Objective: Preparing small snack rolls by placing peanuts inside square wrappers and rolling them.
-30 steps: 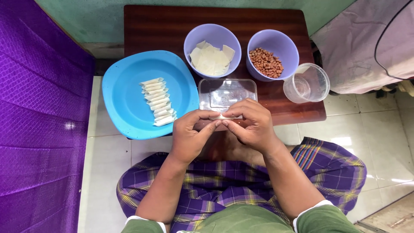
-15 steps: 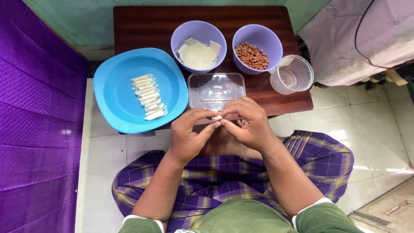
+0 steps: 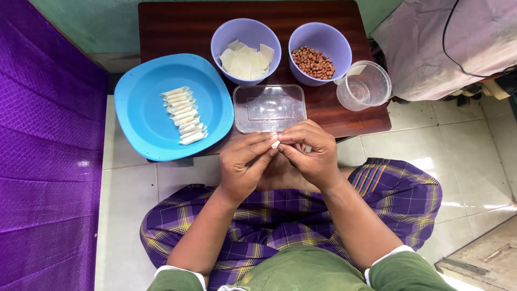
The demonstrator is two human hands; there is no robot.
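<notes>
Small white pastry roll: pinched between the fingertips of left hand and right hand, both closed narrowly on it, just in front of the dark wooden table.

Finished rolls: a row of about ten lies on the square blue plastic plate.

Remaining stock: purple bowl of pale wrapper squares and purple bowl of brown peanuts, both still holding plenty, so I judge much work remains.

Clear rectangular plastic lid lies just beyond the hands; clear plastic cup to its right. Nothing obstructs.
</notes>
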